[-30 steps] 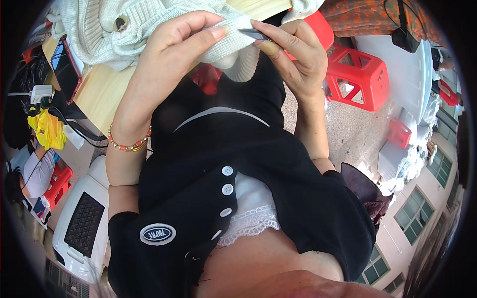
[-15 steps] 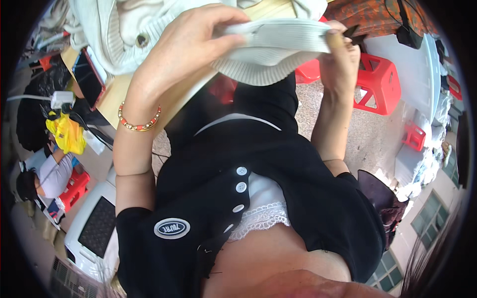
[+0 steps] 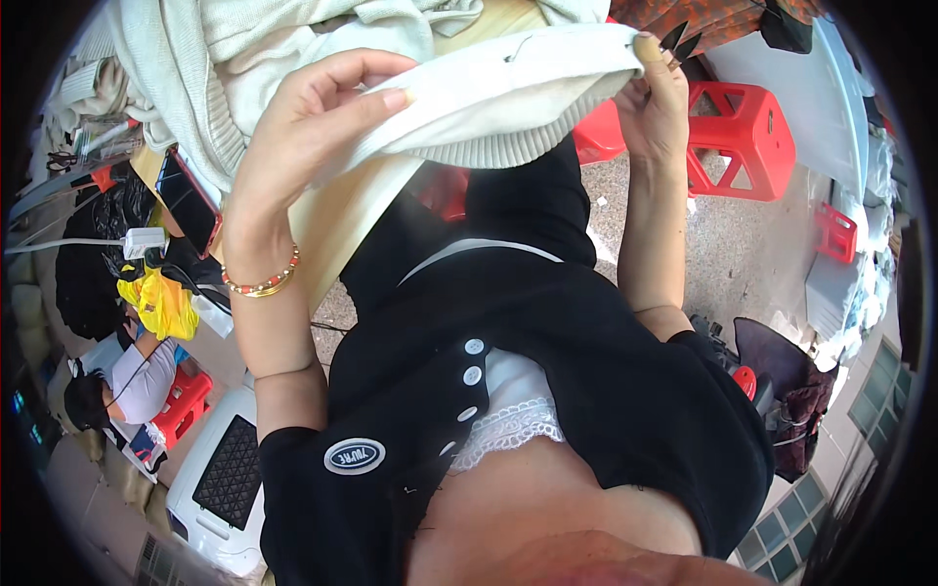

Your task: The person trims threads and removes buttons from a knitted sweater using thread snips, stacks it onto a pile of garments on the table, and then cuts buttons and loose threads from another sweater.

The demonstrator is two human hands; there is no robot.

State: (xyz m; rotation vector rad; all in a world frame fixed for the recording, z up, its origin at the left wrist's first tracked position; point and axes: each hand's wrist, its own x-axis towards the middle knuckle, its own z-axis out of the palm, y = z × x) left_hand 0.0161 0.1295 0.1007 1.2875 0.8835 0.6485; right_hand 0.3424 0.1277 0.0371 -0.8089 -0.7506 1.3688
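Note:
A white knitted garment [image 3: 489,78] is stretched between my two hands above my lap, its ribbed edge hanging below. On the left, my left hand [image 3: 318,122] pinches the cloth between thumb and fingers. My right hand [image 3: 657,103] grips the far right end, thumb on top. Two dark pointed blades, which look like thread snips [image 3: 681,39], stick out beyond the right fingers; their handle is hidden. A short dark thread shows on the white cloth. More cream knitwear [image 3: 293,59] lies heaped on the wooden table.
The wooden table [image 3: 357,210] has a phone [image 3: 186,200] at its left edge. Red plastic stools [image 3: 747,137] stand to the right. A white charger [image 3: 144,241] and a yellow bag [image 3: 161,303] are at the left, with another person [image 3: 142,381] seated beyond.
The garment has been turned so its smooth white face shows instead of the ribbing. My left hand has shifted left and down, the right slightly left. The view has tilted a little.

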